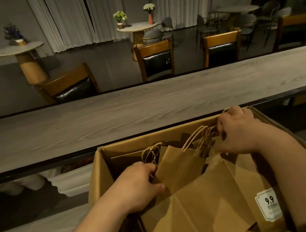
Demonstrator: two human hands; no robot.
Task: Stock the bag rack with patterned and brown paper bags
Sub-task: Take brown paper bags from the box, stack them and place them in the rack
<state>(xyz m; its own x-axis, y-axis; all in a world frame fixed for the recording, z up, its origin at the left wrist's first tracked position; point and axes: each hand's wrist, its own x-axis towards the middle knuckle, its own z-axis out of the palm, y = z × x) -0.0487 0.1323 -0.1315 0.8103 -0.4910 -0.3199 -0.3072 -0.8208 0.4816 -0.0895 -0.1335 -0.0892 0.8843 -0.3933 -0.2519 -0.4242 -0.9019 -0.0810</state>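
Both hands inside box (104, 171); left hand (140, 185) pinching a brown bag (177, 168) edge; right hand (236, 131) clenched around twine handles (197, 138) at box's far corner

Counter (146, 104) surface bare and passable, cardboard box (100, 172) interior crowded by brown paper bags (179, 168), box walls enclosing.

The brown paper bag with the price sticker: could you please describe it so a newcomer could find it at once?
Below the long grey counter sits an open cardboard box of brown paper bags. Look in its near right corner, beside the right forearm. That bag alone carries a white label printed 9.9.
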